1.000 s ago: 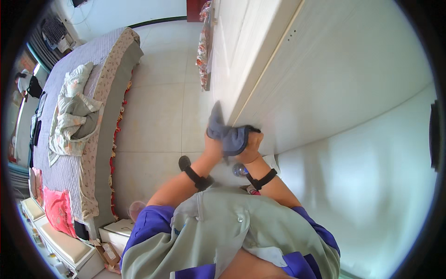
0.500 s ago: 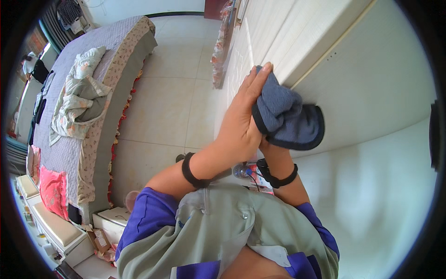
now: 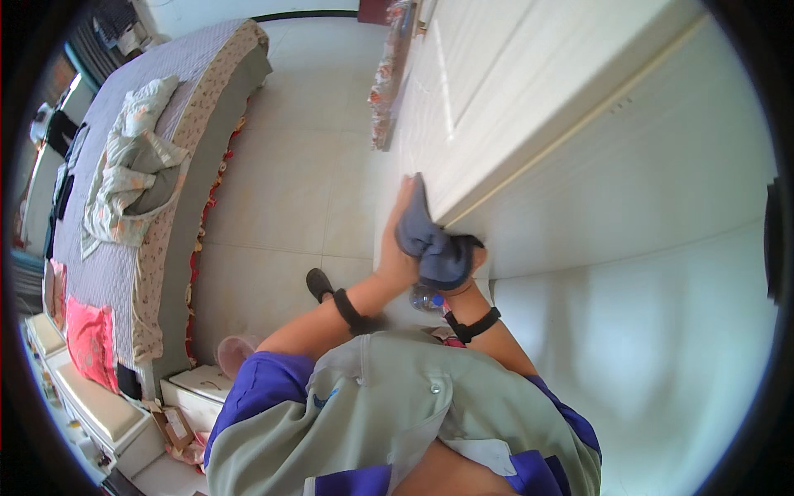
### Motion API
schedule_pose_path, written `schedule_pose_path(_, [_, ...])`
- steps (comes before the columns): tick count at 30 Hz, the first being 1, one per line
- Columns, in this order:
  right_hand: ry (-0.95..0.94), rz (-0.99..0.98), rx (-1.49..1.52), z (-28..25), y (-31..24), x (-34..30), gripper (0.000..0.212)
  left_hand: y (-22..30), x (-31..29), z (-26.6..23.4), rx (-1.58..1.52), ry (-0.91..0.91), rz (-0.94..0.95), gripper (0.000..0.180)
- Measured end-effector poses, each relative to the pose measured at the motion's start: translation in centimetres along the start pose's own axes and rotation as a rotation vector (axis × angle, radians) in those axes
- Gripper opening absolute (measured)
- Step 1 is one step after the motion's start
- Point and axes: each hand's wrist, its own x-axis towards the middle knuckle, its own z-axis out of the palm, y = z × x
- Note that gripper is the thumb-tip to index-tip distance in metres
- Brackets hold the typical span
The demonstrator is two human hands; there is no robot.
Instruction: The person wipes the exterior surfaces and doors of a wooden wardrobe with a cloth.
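Note:
A grey-blue cloth (image 3: 437, 250) with dark edging is wrapped about the lower part of the vertical corner of a tall white panelled piece of furniture (image 3: 496, 99). From the front side, my left hand (image 3: 399, 244) grips the cloth, its fingers pointing up along the corner. My right hand (image 3: 478, 266) holds the other end of the cloth at the side panel (image 3: 612, 165); most of its fingers are hidden behind the fabric. Both wrists wear black bands.
A bed (image 3: 194, 91) with a lilac quilt and a crumpled blanket (image 3: 136, 182) runs along the left. Below my arms stands a clear bottle (image 3: 423, 299) with a blue cap. A pink bin (image 3: 237, 354) and a white box (image 3: 198, 384) sit at the lower left.
Both hands have moved down the corner with the cloth, closer to my body. The cloth is now bunched more tightly around the corner. A dark shoe shows more fully beside my left forearm.

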Motion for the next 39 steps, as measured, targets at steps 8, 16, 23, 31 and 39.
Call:
schedule_pose_path(8, [-0.177, -0.608, -0.871, 0.4, -1.8, -1.3, 0.033, -6.8, -1.7, -1.7, 0.086, -0.310, -0.477, 0.062])
schedule_pose_path(16, [0.262, -0.706, -0.726, -2.3, -11.8, 4.8, 0.029, 5.6, 7.3, -1.0, -0.038, -0.102, 0.072, 0.048])
schedule_pose_path(23, [0.239, -0.671, -0.835, -2.1, -7.7, 3.8, 0.032, 6.2, 6.7, 0.1, -0.105, -0.052, 0.135, 0.064])
schedule_pose_path(31, [-0.106, -0.646, -0.908, 0.5, -2.1, -1.4, 0.036, -4.1, 0.3, -1.2, 0.105, -0.223, -0.013, 0.078])
schedule_pose_path(39, [-0.183, -0.390, -0.733, -0.4, -5.2, -0.5, 0.042, -2.9, 0.7, -1.3, -0.114, -0.328, -0.330, 0.079])
